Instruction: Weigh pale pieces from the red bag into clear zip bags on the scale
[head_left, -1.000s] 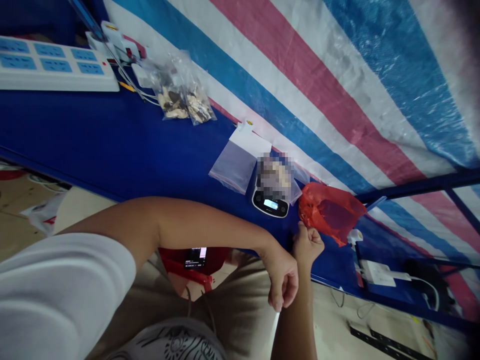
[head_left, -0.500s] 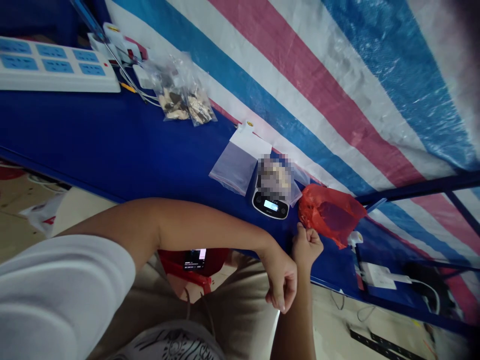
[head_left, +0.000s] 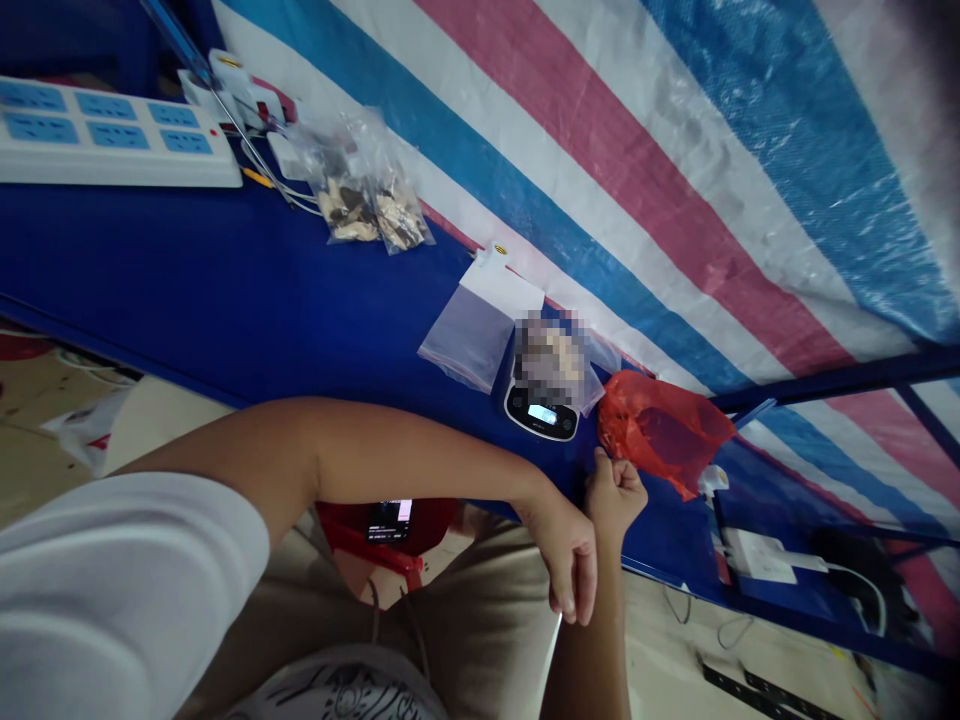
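Observation:
My left forearm lies across the front edge of the blue table [head_left: 187, 290]. My left hand [head_left: 571, 565] hangs off that edge with its fingers curled in and nothing visible in them. My right hand [head_left: 615, 490] is a closed fist on the table edge, its thumb right beside the lower corner of a red plastic bag [head_left: 664, 430]. Just left of the red bag stands a small black digital scale [head_left: 541, 412] with a lit display and a clear bag of pale pieces [head_left: 553, 360] on top.
Flat empty zip bags [head_left: 480, 320] lie left of the scale. Filled clear bags [head_left: 367, 200] and a white power strip [head_left: 105, 140] sit at the far left. A white charger with cable [head_left: 757, 557] lies at the right. A phone [head_left: 390, 518] rests on a red stool under the table. A striped tarp [head_left: 675, 150] backs the table.
My left hand's fingers have curled slightly further in. Nothing else has moved apart from a small shift of the view.

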